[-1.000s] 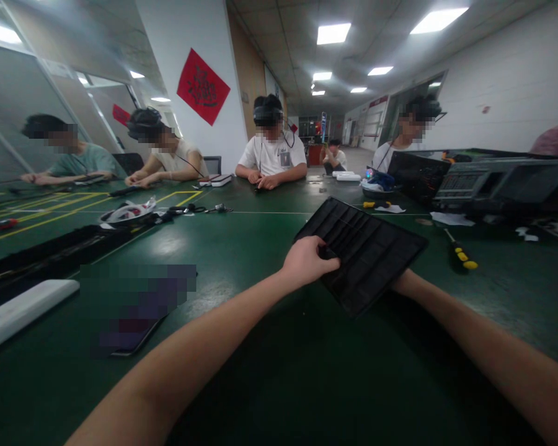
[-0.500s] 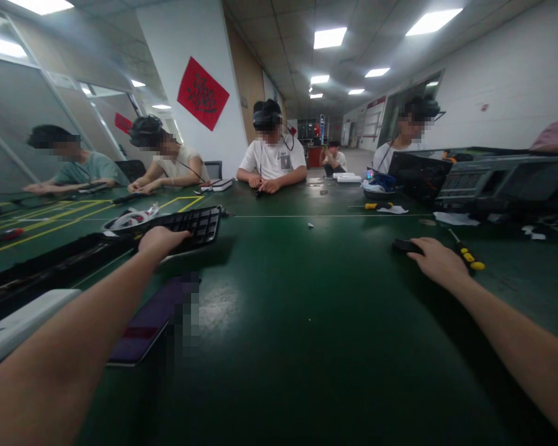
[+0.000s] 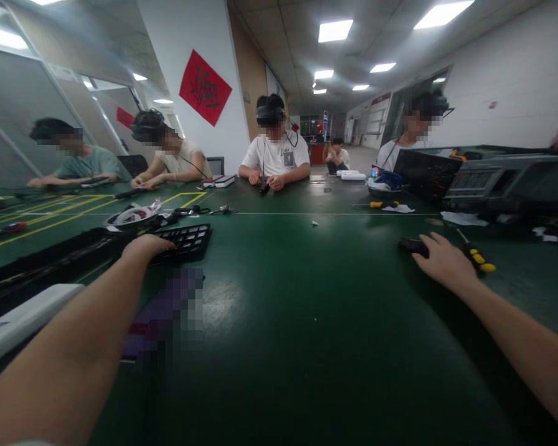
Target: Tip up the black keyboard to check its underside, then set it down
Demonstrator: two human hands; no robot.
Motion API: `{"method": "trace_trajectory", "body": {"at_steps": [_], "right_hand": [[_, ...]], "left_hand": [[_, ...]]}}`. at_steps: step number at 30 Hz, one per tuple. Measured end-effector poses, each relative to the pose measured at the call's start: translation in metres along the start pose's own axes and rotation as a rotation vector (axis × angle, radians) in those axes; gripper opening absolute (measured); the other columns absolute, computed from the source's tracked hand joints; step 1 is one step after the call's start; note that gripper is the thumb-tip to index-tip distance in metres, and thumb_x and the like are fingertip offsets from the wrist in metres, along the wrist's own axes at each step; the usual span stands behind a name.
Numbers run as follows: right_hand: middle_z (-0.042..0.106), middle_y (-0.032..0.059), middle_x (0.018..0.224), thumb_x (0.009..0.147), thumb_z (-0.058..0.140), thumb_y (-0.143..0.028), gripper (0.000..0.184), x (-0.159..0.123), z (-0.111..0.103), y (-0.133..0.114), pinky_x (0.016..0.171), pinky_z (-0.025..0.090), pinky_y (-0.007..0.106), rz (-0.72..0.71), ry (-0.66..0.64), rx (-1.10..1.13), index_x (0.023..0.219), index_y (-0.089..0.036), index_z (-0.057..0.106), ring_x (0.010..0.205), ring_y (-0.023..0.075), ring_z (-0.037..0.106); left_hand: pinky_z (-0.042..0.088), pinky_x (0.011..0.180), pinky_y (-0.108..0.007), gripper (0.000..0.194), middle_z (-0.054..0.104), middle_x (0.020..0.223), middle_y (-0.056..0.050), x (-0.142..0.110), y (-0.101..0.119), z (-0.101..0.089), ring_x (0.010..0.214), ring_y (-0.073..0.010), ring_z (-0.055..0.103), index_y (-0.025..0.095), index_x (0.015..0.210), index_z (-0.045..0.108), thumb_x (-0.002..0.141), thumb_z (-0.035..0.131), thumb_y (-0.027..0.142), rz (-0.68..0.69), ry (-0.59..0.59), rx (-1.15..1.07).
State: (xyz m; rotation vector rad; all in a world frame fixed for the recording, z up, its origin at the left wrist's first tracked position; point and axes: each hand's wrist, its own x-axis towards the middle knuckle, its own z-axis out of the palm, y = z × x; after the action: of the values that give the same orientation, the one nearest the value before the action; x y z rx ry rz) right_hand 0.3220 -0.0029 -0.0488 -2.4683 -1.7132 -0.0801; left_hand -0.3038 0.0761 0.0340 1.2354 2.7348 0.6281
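My left hand [image 3: 147,249] is closed on the near left end of a black keyboard frame [image 3: 188,240] with a grid of square openings. The frame lies low over the green table, its left part hidden behind my hand. On the right, my right hand [image 3: 444,263] is closed around a small black computer mouse [image 3: 413,247] resting on the table. A screwdriver [image 3: 481,257] with a yellow and black handle lies just right of that hand. A phone-like slab with a purple screen [image 3: 165,310], partly blurred out, lies below the frame.
A long black open housing [image 3: 51,263] and a white box [image 3: 25,319] lie at left. Behind the frame sit a bowl of white cables [image 3: 134,214] and some keys [image 3: 224,210]. Opened computer cases [image 3: 497,176] stand at right. Several people sit around the table [image 3: 307,347].
My left hand has lowered the keyboard frame from a raised, tilted position toward the table and slightly left. My right hand stays on the mouse. The view has shifted a little.
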Motion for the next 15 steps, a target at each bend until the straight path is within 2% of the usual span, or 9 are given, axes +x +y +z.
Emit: {"method": "trace_trajectory", "body": {"at_steps": [2,4,7,9,11,13,15], "right_hand": [[0.023,0.0057,0.140,0.084,0.029,-0.039,0.055,0.000,-0.001,-0.001,0.095,0.038,0.043,-0.001,-0.047,0.034,0.134,-0.016,0.031,0.115,0.0291,0.040],[0.028,0.0047,0.138,0.085,0.029,-0.035,0.051,0.000,-0.003,-0.002,0.094,0.039,0.042,0.000,-0.046,0.076,0.131,-0.016,0.035,0.113,0.0274,0.042],[0.033,0.0053,0.135,0.084,0.034,-0.033,0.047,-0.002,-0.007,-0.008,0.094,0.039,0.043,-0.009,0.014,0.183,0.127,-0.015,0.042,0.115,0.0278,0.041],[0.038,0.0066,0.131,0.081,0.040,-0.031,0.045,-0.005,-0.008,-0.017,0.097,0.036,0.041,-0.070,0.077,0.313,0.122,-0.013,0.047,0.116,0.0266,0.040],[0.044,0.0072,0.126,0.077,0.046,-0.028,0.045,-0.011,-0.008,-0.032,0.102,0.032,0.038,-0.177,0.109,0.487,0.118,-0.012,0.051,0.117,0.0239,0.040],[0.047,0.0041,0.123,0.073,0.050,-0.027,0.047,-0.020,-0.008,-0.049,0.104,0.029,0.037,-0.291,0.049,0.673,0.118,-0.015,0.051,0.115,0.0219,0.042],[0.047,0.0013,0.123,0.073,0.051,-0.031,0.047,-0.032,-0.008,-0.066,0.104,0.029,0.038,-0.409,-0.060,0.802,0.118,-0.020,0.051,0.114,0.0203,0.044]], "left_hand": [[0.035,0.065,-0.025,0.042,0.061,0.074,-0.005,-0.013,0.000,-0.002,0.093,-0.0259,0.052,0.015,0.050,0.037,0.052,0.073,0.037,-0.034,-0.041,0.160],[0.035,0.062,-0.024,0.037,0.063,0.087,-0.006,-0.026,0.003,-0.003,0.093,-0.0240,0.053,0.014,0.058,0.046,0.061,0.065,0.046,-0.039,-0.028,0.265],[0.035,0.057,-0.024,0.043,0.062,0.096,-0.010,-0.043,0.018,-0.003,0.089,-0.0241,0.055,0.010,0.075,0.058,0.066,0.057,0.052,-0.008,0.039,0.239],[0.035,0.056,-0.025,0.050,0.062,0.093,-0.011,-0.058,0.037,0.000,0.084,-0.0242,0.057,0.008,0.081,0.060,0.068,0.052,0.055,0.107,0.070,0.105],[0.036,0.056,-0.025,0.050,0.063,0.084,-0.009,-0.083,0.061,0.008,0.078,-0.0222,0.058,0.010,0.082,0.062,0.069,0.051,0.056,0.270,0.063,-0.095],[0.037,0.056,-0.024,0.045,0.062,0.078,-0.006,-0.122,0.085,0.022,0.072,-0.0188,0.058,0.012,0.085,0.062,0.066,0.056,0.052,0.383,0.048,-0.324],[0.039,0.056,-0.024,0.046,0.062,0.077,-0.006,-0.168,0.105,0.041,0.069,-0.0165,0.057,0.012,0.088,0.060,0.063,0.060,0.051,0.547,-0.073,-0.542]]}}
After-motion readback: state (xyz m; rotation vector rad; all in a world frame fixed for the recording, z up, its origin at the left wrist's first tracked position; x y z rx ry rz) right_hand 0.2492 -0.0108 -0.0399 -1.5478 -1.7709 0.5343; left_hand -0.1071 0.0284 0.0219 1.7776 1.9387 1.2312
